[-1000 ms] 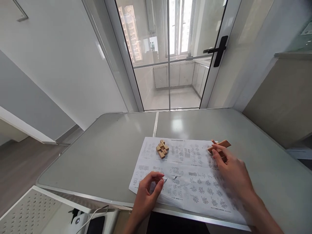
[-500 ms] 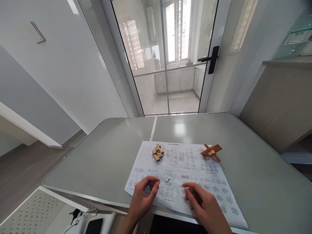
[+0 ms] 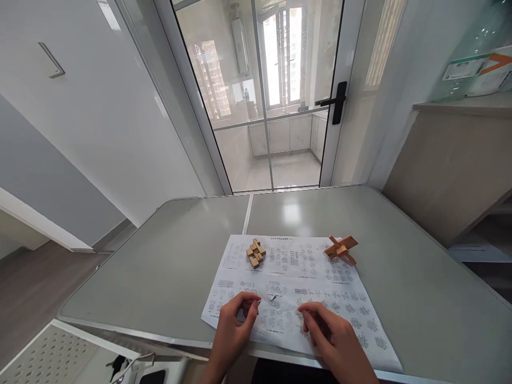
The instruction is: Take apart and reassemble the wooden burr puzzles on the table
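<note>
My left hand (image 3: 238, 320) is closed in a pinch over the lower left of a printed paper sheet (image 3: 288, 277). A tiny shiny metallic bit shows at its fingertips; its kind is too small to make out. My right hand (image 3: 330, 328) hovers over the lower right part of the sheet, thumb and index finger drawn together, other fingers curled. Whatever those fingers hold, if anything, does not show. Between the hands, nearer the left, a small silvery metal piece (image 3: 273, 298) lies on the paper.
An interlocking wooden block puzzle (image 3: 256, 253) rests on the sheet's upper left. At its upper right corner sits a reddish-brown crossed wooden puzzle (image 3: 341, 249). The grey table (image 3: 160, 266) meets a glass door (image 3: 268, 154). A white perforated panel (image 3: 52, 349) stands lower left.
The view has shifted slightly, moving the scene a little left. My right thumb and index finger look closer together. The wooden puzzles and the metal piece stay where they were on the sheet.
</note>
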A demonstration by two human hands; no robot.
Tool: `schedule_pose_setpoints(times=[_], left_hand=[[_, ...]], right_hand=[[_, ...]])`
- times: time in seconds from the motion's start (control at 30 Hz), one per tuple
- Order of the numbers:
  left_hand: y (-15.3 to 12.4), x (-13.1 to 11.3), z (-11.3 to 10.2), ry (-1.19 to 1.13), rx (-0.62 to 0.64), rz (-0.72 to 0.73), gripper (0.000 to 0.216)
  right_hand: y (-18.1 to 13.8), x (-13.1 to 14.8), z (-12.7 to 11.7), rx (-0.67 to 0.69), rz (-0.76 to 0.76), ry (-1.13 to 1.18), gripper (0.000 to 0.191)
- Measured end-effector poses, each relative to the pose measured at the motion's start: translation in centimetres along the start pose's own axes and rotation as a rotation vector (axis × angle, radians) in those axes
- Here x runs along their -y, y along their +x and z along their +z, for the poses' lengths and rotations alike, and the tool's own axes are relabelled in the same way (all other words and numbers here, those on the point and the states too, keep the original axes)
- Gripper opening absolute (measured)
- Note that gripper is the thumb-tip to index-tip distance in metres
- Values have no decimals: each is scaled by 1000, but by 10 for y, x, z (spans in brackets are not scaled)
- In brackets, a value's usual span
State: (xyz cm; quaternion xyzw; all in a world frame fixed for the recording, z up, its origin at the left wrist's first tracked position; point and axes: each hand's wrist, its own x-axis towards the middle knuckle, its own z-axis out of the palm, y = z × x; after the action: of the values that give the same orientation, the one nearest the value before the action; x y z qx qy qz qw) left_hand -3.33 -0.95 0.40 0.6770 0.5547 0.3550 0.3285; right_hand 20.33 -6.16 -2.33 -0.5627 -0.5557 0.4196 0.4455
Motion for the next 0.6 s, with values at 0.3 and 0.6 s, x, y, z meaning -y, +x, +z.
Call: schedule_pose_setpoints(times=[0.3, 0.6], left_hand=[[0, 3, -1, 9, 29, 0, 32], [2, 1, 0, 27, 22, 1, 31]], right_hand=[[-1, -1, 0, -16, -3, -4, 43], [0, 0, 0, -21, -4, -18, 46]])
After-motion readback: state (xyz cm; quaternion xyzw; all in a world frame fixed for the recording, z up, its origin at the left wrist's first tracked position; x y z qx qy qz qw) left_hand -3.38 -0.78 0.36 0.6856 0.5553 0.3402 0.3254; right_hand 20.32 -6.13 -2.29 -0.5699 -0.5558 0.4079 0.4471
